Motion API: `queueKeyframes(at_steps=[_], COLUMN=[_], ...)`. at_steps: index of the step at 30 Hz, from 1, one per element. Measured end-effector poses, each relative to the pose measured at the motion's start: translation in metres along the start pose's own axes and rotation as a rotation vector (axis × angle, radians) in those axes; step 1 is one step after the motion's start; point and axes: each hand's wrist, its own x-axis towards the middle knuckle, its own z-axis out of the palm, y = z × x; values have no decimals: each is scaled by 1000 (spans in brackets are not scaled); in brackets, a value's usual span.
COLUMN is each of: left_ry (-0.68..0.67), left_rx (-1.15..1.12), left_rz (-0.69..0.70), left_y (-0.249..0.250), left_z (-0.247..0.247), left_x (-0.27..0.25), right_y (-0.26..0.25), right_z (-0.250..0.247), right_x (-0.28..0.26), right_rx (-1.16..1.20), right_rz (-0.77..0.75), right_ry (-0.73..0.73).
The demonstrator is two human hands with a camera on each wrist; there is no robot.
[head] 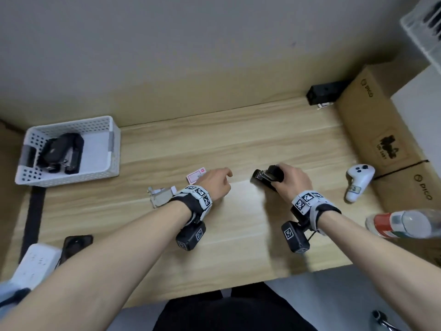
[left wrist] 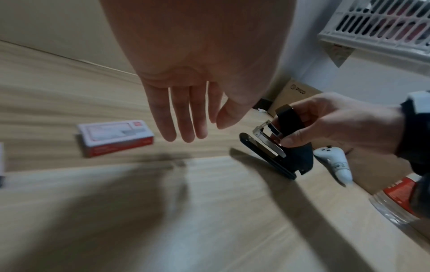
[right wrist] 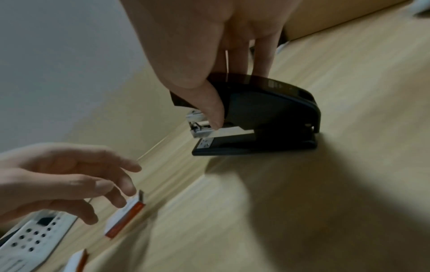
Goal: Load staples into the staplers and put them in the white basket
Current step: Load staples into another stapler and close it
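My right hand grips a black stapler that stands on the wooden table. In the right wrist view the thumb and fingers clamp the stapler near its metal staple channel. My left hand hovers empty to the left of it, fingers straight and relaxed, above a red and white staple box. The same staple box shows just beyond that hand. A white basket at the far left holds black staplers.
A metal staple piece lies left of my left wrist. A white controller, a plastic bottle and cardboard boxes line the right side. A black box sits at the back. A white power strip lies front left.
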Motion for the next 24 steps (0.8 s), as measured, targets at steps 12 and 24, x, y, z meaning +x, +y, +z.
queueKeyframes(at_steps=[12,24], left_ry=[217,200], left_rx=[-176,-264], left_rz=[-177,-104], left_y=[-163,-225], left_z=[-85,-94], left_x=[-12,-7], right_y=[-220,-278], right_z=[53,97], right_x=[105,120], right_rx=[-114,98], right_rz=[-426,-619], right_ry=[-163,-272])
